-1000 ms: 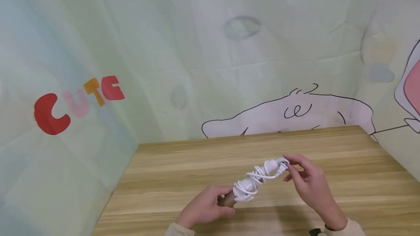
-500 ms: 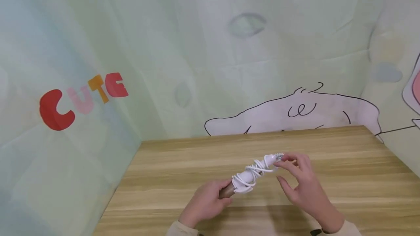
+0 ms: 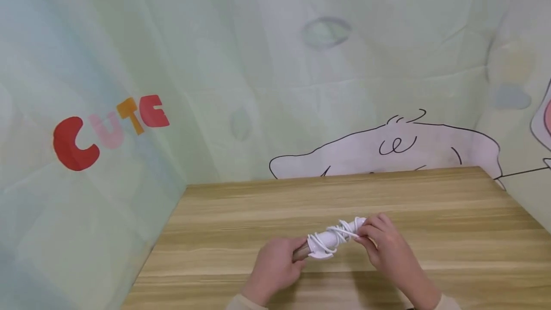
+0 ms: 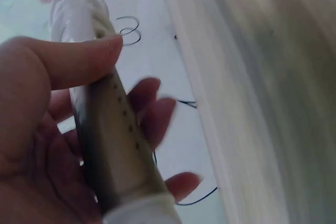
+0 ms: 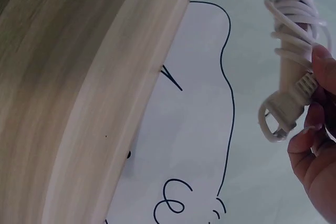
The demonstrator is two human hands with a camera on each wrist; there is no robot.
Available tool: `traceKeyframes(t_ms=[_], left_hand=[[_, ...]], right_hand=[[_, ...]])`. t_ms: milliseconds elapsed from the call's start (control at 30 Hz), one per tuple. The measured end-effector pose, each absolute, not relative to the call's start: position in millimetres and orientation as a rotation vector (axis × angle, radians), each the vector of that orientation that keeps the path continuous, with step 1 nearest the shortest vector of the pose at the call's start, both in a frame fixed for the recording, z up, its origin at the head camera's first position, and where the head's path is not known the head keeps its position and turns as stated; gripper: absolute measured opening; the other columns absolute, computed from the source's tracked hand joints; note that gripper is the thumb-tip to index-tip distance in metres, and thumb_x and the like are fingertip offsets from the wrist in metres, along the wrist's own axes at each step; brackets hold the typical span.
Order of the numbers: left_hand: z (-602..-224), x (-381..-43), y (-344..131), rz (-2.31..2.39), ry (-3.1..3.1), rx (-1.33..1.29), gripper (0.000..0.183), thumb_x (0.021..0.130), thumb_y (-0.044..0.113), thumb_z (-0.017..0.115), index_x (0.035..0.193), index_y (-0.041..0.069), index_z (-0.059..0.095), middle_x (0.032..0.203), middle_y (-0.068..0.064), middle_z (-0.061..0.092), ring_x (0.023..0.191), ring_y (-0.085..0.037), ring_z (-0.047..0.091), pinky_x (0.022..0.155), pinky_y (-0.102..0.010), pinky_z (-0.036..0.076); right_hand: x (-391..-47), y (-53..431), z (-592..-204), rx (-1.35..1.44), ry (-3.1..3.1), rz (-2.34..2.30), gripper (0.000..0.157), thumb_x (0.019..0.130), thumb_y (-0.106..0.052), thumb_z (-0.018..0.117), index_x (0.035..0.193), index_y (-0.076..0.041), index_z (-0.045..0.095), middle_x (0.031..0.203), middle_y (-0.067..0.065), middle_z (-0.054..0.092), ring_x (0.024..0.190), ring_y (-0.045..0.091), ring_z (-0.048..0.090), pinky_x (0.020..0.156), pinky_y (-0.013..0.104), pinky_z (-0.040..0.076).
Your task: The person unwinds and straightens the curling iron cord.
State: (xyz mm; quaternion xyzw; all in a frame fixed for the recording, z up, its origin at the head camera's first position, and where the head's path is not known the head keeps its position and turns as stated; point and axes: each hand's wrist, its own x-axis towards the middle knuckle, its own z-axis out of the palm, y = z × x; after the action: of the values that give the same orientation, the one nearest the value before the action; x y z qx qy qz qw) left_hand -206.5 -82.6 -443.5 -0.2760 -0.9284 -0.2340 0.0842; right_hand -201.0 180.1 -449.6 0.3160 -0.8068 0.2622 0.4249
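Note:
A white hair curling iron (image 3: 328, 240) is held tilted above the table, its handle wound with white power cord (image 5: 294, 24). My left hand (image 3: 275, 263) grips its brownish barrel (image 4: 118, 145), which has a row of small dark dots and a white end. The thumb lies across the barrel in the left wrist view. At the handle's far end my right hand (image 3: 392, 248) pinches the cord between thumb and fingers. Beside those fingers, a ribbed white cord piece (image 5: 305, 85) and a small cord loop (image 5: 269, 124) show in the right wrist view.
Below both hands spreads a wood-grain table (image 3: 241, 214). Behind it and to its left hangs a pale green printed backdrop (image 3: 241, 61) with coloured letters and a cartoon figure.
My right hand has gone from the coiled cord end to the wraps nearer the handle, closing its thumb and fingers on the cord. The curling iron has dipped slightly; my left hand keeps its grip.

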Motion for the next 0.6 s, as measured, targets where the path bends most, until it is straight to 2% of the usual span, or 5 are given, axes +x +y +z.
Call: traceKeyframes(t_ms=[133,200,367,500,600], left_hand=[[-447,-206,-78,-0.528,-2.717,-0.798,0.019,0.074,0.024,0.083,0.089,0.022,0.071,0.067,0.012,0.057,0.058,-0.005,0.049,0.049,-0.027,0.040],[-448,-207,-78,-0.527,-2.711,-0.818,0.020,0.074,0.022,0.082,0.077,0.023,0.063,0.062,0.014,0.049,0.055,-0.004,0.044,0.048,-0.026,0.036],[-450,-207,-79,-0.556,-2.742,-0.858,0.031,0.074,0.021,0.082,0.070,0.025,0.051,0.060,0.016,0.040,0.054,-0.004,0.039,0.049,-0.025,0.034],[-451,-206,-77,-0.525,-2.735,-0.819,0.027,0.075,0.014,0.078,0.071,0.023,0.052,0.060,0.015,0.043,0.053,-0.005,0.041,0.047,-0.025,0.034],[-451,-206,-75,-0.476,-2.714,-0.775,0.021,0.075,0.011,0.075,0.075,0.022,0.058,0.062,0.013,0.050,0.054,-0.006,0.045,0.045,-0.026,0.034]], right_hand=[[-197,179,-445,0.815,-2.098,0.634,0.014,0.084,-0.016,0.075,0.077,-0.010,0.065,0.081,-0.008,0.058,0.078,0.013,0.049,0.071,0.021,0.040],[-196,178,-443,0.842,-2.124,0.617,0.016,0.071,-0.003,0.078,0.077,-0.010,0.065,0.082,-0.008,0.059,0.079,0.012,0.049,0.071,0.021,0.041],[-191,176,-441,0.870,-2.147,0.599,0.018,0.070,-0.002,0.078,0.077,-0.011,0.065,0.081,-0.009,0.058,0.077,0.010,0.048,0.069,0.020,0.041],[-186,173,-440,0.768,-2.196,0.640,0.028,0.068,0.003,0.083,0.076,-0.014,0.062,0.080,-0.011,0.054,0.073,0.005,0.047,0.062,0.021,0.043],[-181,172,-435,0.645,-2.292,0.761,0.032,0.071,0.005,0.083,0.077,-0.016,0.060,0.077,-0.014,0.051,0.068,0.001,0.044,0.056,0.021,0.042]])
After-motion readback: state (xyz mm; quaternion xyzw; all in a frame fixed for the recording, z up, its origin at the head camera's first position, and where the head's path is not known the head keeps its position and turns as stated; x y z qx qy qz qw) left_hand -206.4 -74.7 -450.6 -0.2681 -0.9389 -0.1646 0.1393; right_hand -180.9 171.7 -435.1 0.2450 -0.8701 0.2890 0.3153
